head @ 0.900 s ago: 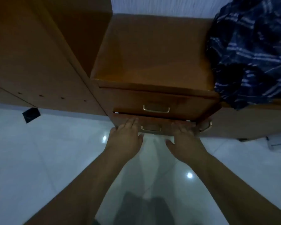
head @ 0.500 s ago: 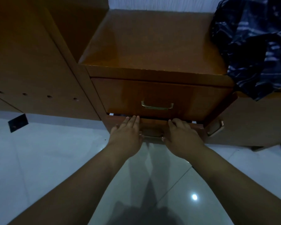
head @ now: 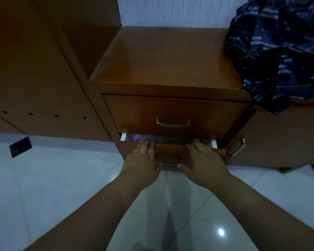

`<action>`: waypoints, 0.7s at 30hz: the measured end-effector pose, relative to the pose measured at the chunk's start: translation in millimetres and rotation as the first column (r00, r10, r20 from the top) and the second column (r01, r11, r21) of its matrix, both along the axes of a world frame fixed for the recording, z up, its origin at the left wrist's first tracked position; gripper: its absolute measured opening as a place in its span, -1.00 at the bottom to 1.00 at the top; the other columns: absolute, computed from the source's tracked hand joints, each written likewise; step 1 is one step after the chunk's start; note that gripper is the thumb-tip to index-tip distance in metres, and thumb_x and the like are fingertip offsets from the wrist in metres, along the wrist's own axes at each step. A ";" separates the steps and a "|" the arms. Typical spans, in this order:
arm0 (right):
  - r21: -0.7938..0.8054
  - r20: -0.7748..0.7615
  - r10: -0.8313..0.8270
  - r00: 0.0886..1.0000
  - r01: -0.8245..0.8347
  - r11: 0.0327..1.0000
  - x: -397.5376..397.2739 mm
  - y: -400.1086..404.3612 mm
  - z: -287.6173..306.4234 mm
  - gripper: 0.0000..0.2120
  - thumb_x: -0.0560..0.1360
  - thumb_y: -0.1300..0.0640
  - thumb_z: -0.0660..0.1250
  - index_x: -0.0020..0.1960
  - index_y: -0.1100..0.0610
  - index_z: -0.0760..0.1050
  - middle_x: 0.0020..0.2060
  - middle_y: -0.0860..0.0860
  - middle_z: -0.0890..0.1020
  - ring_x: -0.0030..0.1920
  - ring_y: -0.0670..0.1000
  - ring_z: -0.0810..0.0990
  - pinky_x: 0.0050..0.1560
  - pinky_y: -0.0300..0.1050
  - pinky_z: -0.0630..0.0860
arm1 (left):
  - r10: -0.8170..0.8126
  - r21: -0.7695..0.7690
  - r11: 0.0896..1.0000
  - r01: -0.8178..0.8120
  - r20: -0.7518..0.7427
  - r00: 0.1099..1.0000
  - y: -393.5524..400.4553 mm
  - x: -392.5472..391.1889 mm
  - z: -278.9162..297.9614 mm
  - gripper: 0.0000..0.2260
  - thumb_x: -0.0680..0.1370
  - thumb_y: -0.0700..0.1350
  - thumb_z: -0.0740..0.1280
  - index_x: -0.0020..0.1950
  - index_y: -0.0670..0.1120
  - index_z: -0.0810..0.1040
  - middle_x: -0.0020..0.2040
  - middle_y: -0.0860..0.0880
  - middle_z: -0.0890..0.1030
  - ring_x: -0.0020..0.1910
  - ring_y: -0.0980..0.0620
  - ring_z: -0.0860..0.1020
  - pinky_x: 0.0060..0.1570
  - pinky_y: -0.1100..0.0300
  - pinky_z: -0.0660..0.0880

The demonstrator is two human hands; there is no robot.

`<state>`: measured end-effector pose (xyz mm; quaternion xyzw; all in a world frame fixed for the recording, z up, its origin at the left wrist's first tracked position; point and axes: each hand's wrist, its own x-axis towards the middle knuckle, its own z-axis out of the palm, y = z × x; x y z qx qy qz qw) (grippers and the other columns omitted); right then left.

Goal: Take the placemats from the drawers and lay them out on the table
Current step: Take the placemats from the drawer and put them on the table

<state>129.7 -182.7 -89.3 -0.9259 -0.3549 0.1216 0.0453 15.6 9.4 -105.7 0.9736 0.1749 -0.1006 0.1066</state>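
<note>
Pulled further out, lower drawer (head: 169,153) shows dark contents; both hands (head: 142,163) (head: 203,164) grip its front.

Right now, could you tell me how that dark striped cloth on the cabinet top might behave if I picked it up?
The dark striped cloth lies crumpled in deep folds, so it is probably floppy and would sag from wherever it is gripped. One end hangs over the edge of the cabinet top, so a pull may drag the whole heap along. It looks like thin fabric, so likely light and not fragile.
</note>
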 end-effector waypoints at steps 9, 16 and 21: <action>-0.011 -0.016 0.004 1.000 -0.004 1.000 -4.2 -5.1 -8.7 -0.24 0.56 -0.34 0.14 0.61 0.06 0.12 0.54 0.02 0.26 0.53 0.09 0.21 0.51 0.02 0.20 | -0.044 -0.012 0.999 0.043 -0.083 0.996 9.1 -10.5 4.1 -0.32 0.66 0.18 0.11 0.67 -0.05 -0.08 0.68 -0.06 -0.07 0.65 -0.10 -0.08 0.57 -0.11 0.03; 0.000 -0.055 0.006 0.998 -0.006 1.000 -4.7 -5.3 -6.9 -0.24 0.58 -0.32 0.14 0.62 0.06 0.07 0.56 0.01 0.23 0.54 0.07 0.19 0.49 -0.01 0.25 | -0.047 -0.029 0.999 0.044 -0.105 0.993 8.0 -6.2 5.9 -0.30 0.65 0.21 0.12 0.66 -0.07 -0.08 0.67 -0.07 -0.04 0.64 -0.10 -0.08 0.59 -0.08 0.03; 0.002 -0.034 0.024 0.999 -0.024 1.000 -6.9 -8.1 -5.4 -0.26 0.58 -0.31 0.12 0.62 0.06 0.11 0.52 0.01 0.29 0.48 0.08 0.27 0.44 -0.02 0.33 | -0.081 0.005 0.997 0.082 -0.092 0.992 7.3 -12.8 10.2 -0.33 0.67 0.17 0.12 0.66 -0.10 -0.03 0.67 -0.10 0.04 0.64 -0.11 0.00 0.56 -0.09 0.16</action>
